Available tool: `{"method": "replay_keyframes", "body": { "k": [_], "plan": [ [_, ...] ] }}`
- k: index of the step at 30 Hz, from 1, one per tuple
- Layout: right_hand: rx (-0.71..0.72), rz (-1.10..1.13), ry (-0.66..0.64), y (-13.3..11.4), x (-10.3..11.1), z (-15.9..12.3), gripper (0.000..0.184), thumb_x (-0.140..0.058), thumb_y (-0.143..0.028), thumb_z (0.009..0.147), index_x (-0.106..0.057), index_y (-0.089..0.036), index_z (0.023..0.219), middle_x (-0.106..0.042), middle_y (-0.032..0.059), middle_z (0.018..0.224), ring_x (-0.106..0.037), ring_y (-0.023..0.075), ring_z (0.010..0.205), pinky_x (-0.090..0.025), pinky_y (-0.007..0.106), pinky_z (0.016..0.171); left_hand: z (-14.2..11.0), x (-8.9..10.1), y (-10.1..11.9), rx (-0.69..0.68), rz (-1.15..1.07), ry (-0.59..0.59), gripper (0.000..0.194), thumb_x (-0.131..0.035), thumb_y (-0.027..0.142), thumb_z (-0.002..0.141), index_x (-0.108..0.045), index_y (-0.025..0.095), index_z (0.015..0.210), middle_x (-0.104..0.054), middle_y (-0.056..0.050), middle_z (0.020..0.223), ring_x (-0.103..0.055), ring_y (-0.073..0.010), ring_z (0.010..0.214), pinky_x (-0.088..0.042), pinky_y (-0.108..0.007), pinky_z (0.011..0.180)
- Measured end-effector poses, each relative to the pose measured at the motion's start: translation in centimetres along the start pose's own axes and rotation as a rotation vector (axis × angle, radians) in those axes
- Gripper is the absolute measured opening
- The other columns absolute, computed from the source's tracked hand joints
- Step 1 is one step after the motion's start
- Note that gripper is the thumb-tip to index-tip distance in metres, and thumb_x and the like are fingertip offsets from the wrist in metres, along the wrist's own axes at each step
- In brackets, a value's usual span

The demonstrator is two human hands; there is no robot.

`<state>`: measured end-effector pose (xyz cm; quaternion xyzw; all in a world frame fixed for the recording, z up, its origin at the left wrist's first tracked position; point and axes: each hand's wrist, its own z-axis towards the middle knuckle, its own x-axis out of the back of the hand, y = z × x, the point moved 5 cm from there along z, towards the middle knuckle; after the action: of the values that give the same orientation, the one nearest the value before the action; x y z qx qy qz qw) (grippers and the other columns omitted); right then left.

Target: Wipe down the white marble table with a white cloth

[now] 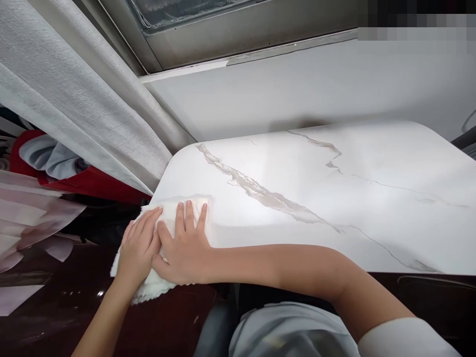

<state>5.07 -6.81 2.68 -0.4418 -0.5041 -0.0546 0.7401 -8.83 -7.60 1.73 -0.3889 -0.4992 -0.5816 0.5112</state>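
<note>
While the right hand [189, 245] lies flat, fingers spread, and the left hand [139, 250] stretches nearly flat, neither grasping, a fluffy white cloth [155, 286] beneath both overhangs the smooth, round-cornered table [238, 233], a coarse curtain [104, 94] hanging beyond them.

Short white sleeve [405, 339], creased pale top [286, 329], bare left hand [137, 250], bare right hand [187, 246]

From my end I see a pale wall [260, 94] below a grey-framed window [186, 12], a light curtain [92, 89] to the left, and a glossy dark-red floor [78, 297] catching small glints
</note>
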Motion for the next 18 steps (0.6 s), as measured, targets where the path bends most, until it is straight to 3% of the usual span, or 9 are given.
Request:
{"method": "replay_keyframes", "body": {
  "k": [4,10,14,18],
  "plan": [
    [-0.011,-0.063,0.091,1.2,0.1,2.3,0.062,-0.039,-0.039,0.095,-0.038,-0.011,0.15,-0.02,0.0262,0.159,-0.005,0.0445,0.148,-0.001,0.073,0.112,2.6,-0.3,0.4,0.034,0.079,-0.006,0.055,-0.017,0.046,0.094,-0.038,0.031,0.143,-0.055,-0.016,0.138,-0.049,-0.035,0.131,-0.027,-0.055,0.114],
    [-0.032,-0.183,0.281,4.7,1.4,6.0,0.056,-0.039,-0.035,0.094,-0.044,-0.014,0.145,-0.032,0.0245,0.155,-0.018,0.044,0.147,-0.007,0.071,0.113,8.1,-1.4,0.9,0.015,0.13,0.024,0.047,-0.023,0.039,0.094,-0.05,0.024,0.13,-0.061,-0.014,0.13,-0.053,-0.0322,0.125,-0.033,-0.049,0.111],
    [-0.042,-0.208,0.259,7.4,2.7,9.1,0.052,-0.038,-0.034,0.094,-0.047,-0.017,0.142,-0.033,0.0221,0.155,-0.02,0.0419,0.147,-0.008,0.07,0.113,12.5,-2.3,1.4,0.017,0.191,0.026,0.049,-0.027,0.034,0.091,-0.056,0.015,0.126,-0.064,-0.016,0.122,-0.058,-0.0325,0.116,-0.038,-0.046,0.107],
    [-0.082,-0.212,0.239,10.0,4.0,12.0,0.051,-0.036,-0.034,0.094,-0.048,-0.018,0.141,-0.032,0.0206,0.156,-0.019,0.041,0.147,-0.007,0.07,0.113,16.8,-3.5,1.4,0.04,0.137,0.026,0.045,-0.032,0.03,0.092,-0.055,0.016,0.128,-0.062,-0.013,0.13,-0.054,-0.0301,0.122,-0.036,-0.045,0.109]
  ]
}}
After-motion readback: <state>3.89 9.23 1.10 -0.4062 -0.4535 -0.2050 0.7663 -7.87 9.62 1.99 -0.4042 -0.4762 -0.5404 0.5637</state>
